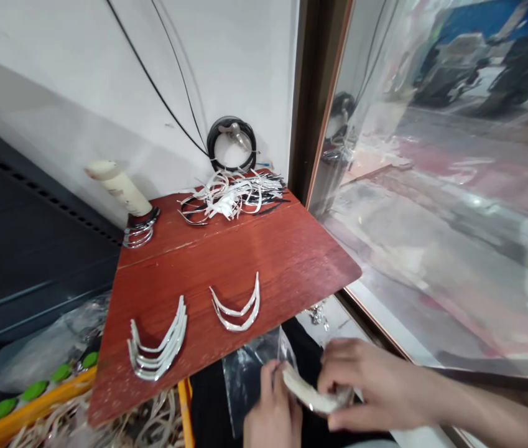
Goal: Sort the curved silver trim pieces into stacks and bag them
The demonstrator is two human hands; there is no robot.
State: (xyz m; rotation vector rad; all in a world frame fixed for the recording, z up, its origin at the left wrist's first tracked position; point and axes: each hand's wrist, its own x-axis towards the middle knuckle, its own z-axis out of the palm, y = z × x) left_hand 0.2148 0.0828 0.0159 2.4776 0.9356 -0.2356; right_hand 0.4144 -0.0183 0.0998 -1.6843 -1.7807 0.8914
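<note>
My right hand is closed around a curved bundle of whitish, shiny strips above my lap. My left hand is closed at the edge of a clear plastic bag, right beside the bundle's left end. The bag lies over dark cloth on my lap. On the red-brown board before me rest two groups of similar curved silver strips, a thicker group on the left and a thinner group towards the middle.
A tangle of white and black strips lies at the board's back, beneath a coiled black cable. A cream cylinder with silver rings stands back left. A yellow crate of strips sits below left; a glass panel rises on the right.
</note>
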